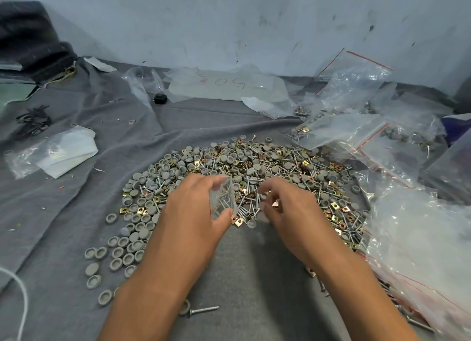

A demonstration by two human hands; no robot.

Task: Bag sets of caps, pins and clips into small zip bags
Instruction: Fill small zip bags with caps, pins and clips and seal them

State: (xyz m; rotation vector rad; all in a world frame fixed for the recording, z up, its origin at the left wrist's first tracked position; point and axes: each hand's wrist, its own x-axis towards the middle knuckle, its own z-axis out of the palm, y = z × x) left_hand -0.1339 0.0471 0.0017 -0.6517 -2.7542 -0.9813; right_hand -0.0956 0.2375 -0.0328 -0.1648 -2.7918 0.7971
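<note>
Clear small bag [224, 198] pinched in left hand [196, 208] above pile [242, 172], pins inside. Right hand [288, 213] fingers curled, pinching copper clip [275, 203]. Keep bag mouth wide, drop clip straight in.

The left hand [196, 208] pinches a small zip bag [223, 198] of thin, clear, glossy plastic film, creased; bright metal pins show through it. Beyond both hands lies a heap [242, 172] of mixed parts: caps [132, 241] of matt grey plastic, smooth-faced; pins [204, 309] of silvery metal with a threaded, rough-looking shank; clips [238, 222] of yellow-gold and coppery plated metal, shiny. The right hand [285, 213] pinches one coppery clip, partly blurred. Under the hands lies a grey cloth [254, 277], matt, wrinkled. Right of the right hand lie larger bags [420, 238] of glossy clear film with red seal lines. Behind, the wall [229, 22] is matt, scuffed and marked.
</note>
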